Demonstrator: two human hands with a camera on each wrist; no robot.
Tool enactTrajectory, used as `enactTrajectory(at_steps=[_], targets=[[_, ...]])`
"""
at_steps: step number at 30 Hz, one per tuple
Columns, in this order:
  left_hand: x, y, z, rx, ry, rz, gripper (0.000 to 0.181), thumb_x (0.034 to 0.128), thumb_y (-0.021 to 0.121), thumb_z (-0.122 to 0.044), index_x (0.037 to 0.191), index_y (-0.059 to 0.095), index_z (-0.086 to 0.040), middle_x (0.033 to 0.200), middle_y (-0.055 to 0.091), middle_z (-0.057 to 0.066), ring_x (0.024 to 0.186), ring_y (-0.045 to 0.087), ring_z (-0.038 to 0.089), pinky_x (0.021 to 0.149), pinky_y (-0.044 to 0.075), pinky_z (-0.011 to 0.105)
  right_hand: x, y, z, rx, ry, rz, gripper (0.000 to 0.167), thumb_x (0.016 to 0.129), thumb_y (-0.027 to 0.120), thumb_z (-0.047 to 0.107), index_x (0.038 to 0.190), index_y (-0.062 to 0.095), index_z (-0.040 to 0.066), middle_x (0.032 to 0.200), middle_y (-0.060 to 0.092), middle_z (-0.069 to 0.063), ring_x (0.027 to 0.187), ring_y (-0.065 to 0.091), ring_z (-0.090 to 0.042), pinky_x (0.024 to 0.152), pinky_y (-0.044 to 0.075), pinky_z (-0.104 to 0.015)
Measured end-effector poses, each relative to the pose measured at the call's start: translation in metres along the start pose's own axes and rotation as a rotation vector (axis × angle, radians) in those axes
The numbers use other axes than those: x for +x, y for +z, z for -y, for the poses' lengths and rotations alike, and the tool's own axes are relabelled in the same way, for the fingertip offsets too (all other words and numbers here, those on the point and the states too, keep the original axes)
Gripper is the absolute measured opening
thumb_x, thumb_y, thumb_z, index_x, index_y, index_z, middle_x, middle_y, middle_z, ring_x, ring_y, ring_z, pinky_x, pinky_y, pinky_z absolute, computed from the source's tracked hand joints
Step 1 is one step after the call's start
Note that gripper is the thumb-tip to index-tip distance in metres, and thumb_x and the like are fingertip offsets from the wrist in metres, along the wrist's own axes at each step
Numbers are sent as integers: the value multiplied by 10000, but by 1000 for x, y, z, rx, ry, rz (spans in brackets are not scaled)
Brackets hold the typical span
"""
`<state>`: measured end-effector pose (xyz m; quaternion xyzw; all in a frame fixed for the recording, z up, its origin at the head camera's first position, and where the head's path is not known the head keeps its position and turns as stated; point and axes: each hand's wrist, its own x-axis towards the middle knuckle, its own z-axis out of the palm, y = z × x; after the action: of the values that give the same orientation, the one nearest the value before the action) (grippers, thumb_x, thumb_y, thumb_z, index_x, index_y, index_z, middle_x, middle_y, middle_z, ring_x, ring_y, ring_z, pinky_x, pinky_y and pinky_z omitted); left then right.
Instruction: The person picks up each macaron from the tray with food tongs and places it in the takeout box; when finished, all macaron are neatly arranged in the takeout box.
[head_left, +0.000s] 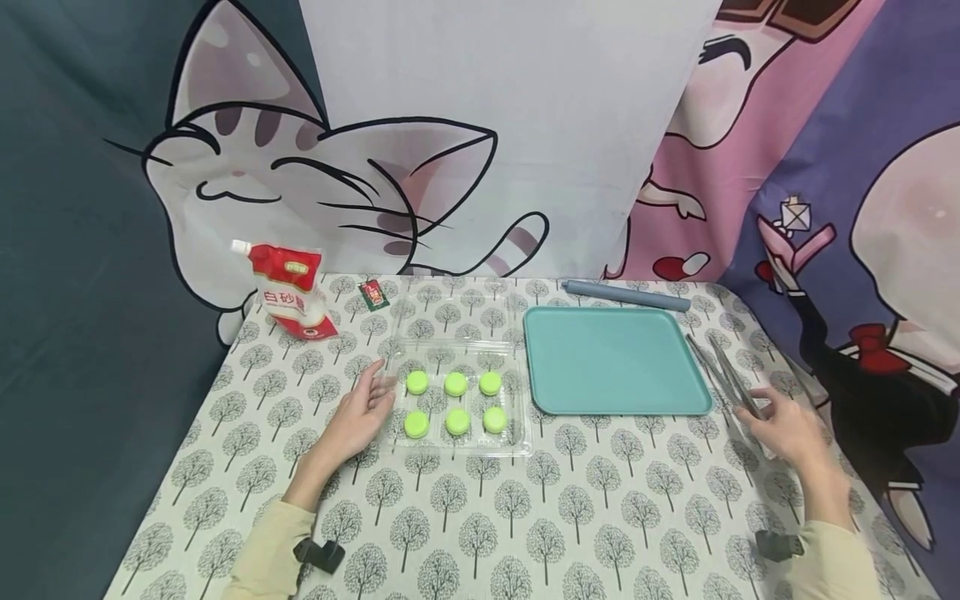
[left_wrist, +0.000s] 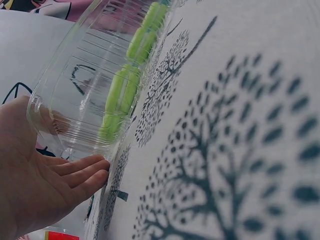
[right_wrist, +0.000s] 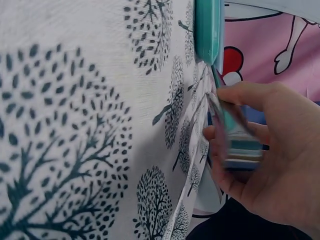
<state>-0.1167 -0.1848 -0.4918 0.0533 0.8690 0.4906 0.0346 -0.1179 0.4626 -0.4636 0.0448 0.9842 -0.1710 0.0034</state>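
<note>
A clear plastic box with its lid folded back lies in the middle of the head view. Several bright green macarons sit in it in two rows. My left hand is at the box's left edge with relaxed fingers. In the left wrist view, the thumb of that left hand shows by the clear wall, and the other fingers extend below the box. At the right, my right hand holds metal tongs beside the tray. The tongs look blurred in the right wrist view, between the thumb and fingers.
A teal tray lies right of the box, with a grey-blue roll behind it. At the back left stand a red and white sugar pouch and a small green and red packet. Printed curtains hang behind the tree-patterned tablecloth.
</note>
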Motion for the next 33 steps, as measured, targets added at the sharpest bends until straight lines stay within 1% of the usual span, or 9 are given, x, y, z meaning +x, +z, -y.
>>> enactTrajectory(at_steps=[4, 8, 10, 12, 16, 19, 24, 28, 33], targets=[[0, 0, -1, -2, 0, 0, 654, 1035, 522, -148, 1596, 208, -30, 1456, 537, 253, 1289, 579, 425, 1138, 456, 546, 2, 1, -2, -35, -7, 68, 612, 956, 662, 364, 1318, 488, -98, 928, 712, -265, 844, 665, -450, 686, 520, -562], [1, 1, -2, 0, 1, -3, 652, 1032, 524, -144, 1593, 214, -27, 1453, 540, 256, 1286, 583, 426, 1136, 458, 547, 5, 0, -2, -54, -19, 118, 675, 938, 689, 364, 1310, 463, -153, 883, 698, -257, 841, 664, -445, 696, 543, -589], [1, 1, -2, 0, 1, -5, 651, 1031, 524, -142, 1593, 216, -26, 1452, 541, 256, 1284, 584, 425, 1136, 458, 548, 7, -1, -1, -58, -23, 144, 712, 938, 693, 377, 1308, 449, -180, 886, 687, -271, 832, 664, -436, 702, 552, -595], [0, 2, -2, -2, 0, -5, 651, 1032, 525, -141, 1593, 215, -27, 1453, 540, 255, 1285, 583, 426, 1136, 457, 549, 9, -4, 0, -59, -25, 163, 723, 943, 686, 378, 1306, 439, -197, 908, 686, -295, 853, 664, -464, 725, 553, -618], [0, 2, -2, -4, -2, -3, 650, 1033, 524, -142, 1593, 216, -28, 1455, 539, 254, 1287, 581, 426, 1138, 456, 549, 17, -13, 10, -73, -60, 133, 685, 966, 646, 341, 1293, 445, -227, 970, 687, -361, 933, 628, -583, 832, 501, -700], [0, 1, -2, -4, -2, 0, 649, 1035, 523, -145, 1594, 213, -28, 1458, 536, 252, 1290, 578, 425, 1141, 454, 548, 28, -23, 27, -60, -95, 75, 661, 989, 604, 318, 1312, 441, -236, 1033, 671, -393, 994, 594, -620, 868, 470, -720], [0, 0, -2, 8, -2, 7, 654, 1039, 521, -156, 1596, 203, -28, 1465, 531, 243, 1297, 571, 423, 1145, 449, 548, 54, -37, 69, 16, -172, 10, 660, 1025, 554, 330, 1370, 412, -215, 1109, 660, -386, 1002, 644, -555, 847, 525, -661], [0, -1, -1, 20, -4, 8, 654, 1039, 521, -157, 1596, 202, -29, 1464, 532, 241, 1296, 572, 423, 1145, 448, 553, 77, -44, 106, 66, -217, 2, 648, 1043, 528, 343, 1413, 400, -174, 1158, 651, -377, 1041, 654, -531, 882, 529, -641], [0, 0, -1, 21, -2, 6, 653, 1039, 521, -156, 1594, 204, -25, 1463, 533, 242, 1294, 573, 426, 1143, 448, 558, 106, -44, 148, 148, -232, 42, 639, 1053, 505, 357, 1480, 378, -102, 1239, 618, -378, 1146, 612, -527, 973, 504, -648]])
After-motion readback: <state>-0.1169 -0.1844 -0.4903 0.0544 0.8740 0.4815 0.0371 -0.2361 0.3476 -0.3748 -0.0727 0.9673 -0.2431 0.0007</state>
